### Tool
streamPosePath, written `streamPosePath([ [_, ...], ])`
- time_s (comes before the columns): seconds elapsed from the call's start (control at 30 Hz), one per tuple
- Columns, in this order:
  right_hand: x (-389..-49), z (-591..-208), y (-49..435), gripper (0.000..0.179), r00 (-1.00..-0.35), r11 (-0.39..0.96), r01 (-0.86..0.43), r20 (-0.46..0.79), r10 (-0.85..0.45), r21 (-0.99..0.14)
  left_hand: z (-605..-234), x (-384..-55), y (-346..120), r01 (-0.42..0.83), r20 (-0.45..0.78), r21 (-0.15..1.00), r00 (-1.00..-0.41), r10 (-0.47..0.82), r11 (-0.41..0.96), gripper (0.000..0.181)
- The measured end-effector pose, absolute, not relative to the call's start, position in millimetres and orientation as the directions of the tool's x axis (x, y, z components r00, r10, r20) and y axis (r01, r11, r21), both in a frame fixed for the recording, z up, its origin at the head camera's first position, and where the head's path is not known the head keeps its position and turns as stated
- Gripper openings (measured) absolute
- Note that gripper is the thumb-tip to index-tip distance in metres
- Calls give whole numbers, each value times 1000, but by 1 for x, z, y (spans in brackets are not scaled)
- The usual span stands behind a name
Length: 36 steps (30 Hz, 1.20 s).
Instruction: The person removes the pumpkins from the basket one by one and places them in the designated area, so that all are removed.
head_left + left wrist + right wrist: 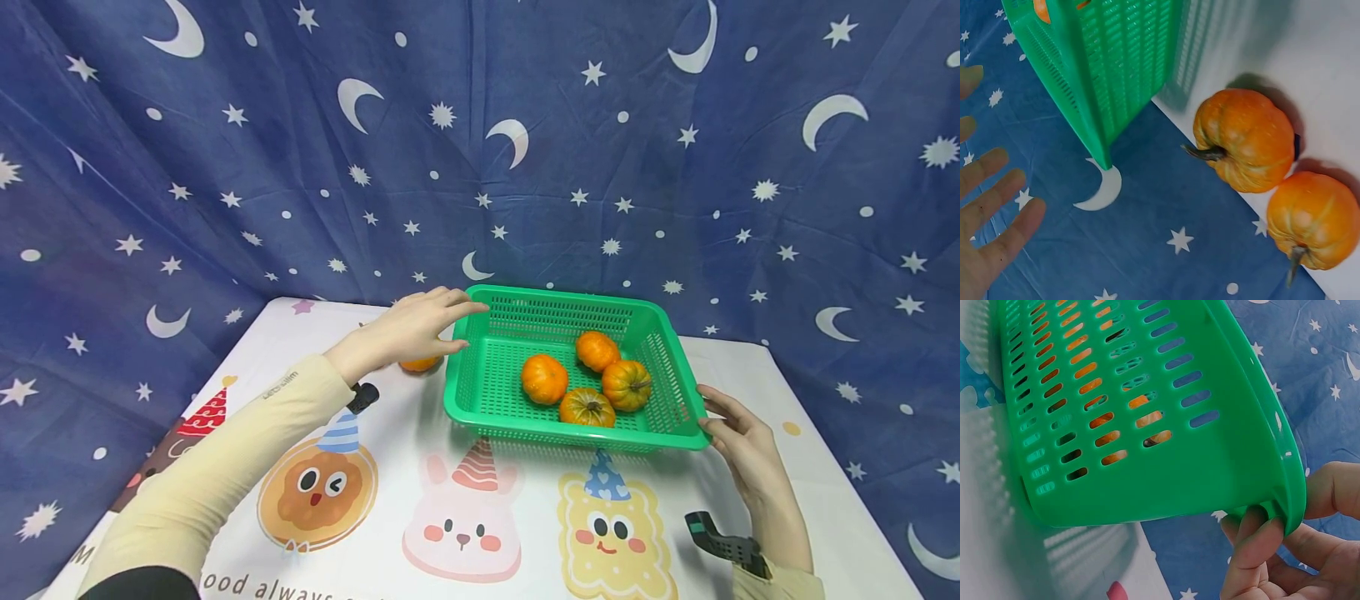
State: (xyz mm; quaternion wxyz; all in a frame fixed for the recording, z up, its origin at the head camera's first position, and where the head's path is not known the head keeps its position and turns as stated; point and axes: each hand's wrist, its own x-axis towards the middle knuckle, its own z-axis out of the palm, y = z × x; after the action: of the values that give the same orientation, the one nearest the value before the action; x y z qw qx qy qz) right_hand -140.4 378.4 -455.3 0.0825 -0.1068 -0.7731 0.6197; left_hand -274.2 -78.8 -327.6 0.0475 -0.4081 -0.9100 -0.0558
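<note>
A green plastic basket (480, 421) with slotted walls holds several small orange pumpkins (544, 379), grouped toward its right side. My right hand (746, 442) grips the basket's right rim; in the right wrist view its fingers (1254, 544) curl under the edge, with the thumb at the outer side. Over by the left rim, my left hand (416, 329) has its fingers spread and nothing in them. The left wrist view shows those fingers apart from the basket wall (1116, 69). Two more pumpkins (1244, 140) sit outside the basket, mostly hidden behind the left hand in the head view.
The white tablecloth (405, 442) carries printed cartoon figures along the front. Behind and beside the table hangs a dark blue curtain (435, 150) with moons and stars. Each wrist wears a black strap, such as the right wrist strap (731, 546).
</note>
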Motion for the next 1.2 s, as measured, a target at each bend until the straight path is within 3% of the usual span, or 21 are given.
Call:
streamPosePath([
  [0.23,-152,-482,400,52,-970,188,31,15,241,-982,-326,-276,-65,780,119,37,-624,773,624,57],
  [0.73,-147,-472,394,51,-972,200,40,9,234,-979,-327,-280,-38,814,92,4,-578,811,581,56],
  [1.03,-129,-427,359,53,-968,235,72,-11,250,-969,-324,-277,-17,846,82,-51,-527,846,531,55],
  [1.2,-134,-440,368,52,-962,225,83,-20,271,-971,-323,-277,-6,855,65,-56,-513,856,516,55],
])
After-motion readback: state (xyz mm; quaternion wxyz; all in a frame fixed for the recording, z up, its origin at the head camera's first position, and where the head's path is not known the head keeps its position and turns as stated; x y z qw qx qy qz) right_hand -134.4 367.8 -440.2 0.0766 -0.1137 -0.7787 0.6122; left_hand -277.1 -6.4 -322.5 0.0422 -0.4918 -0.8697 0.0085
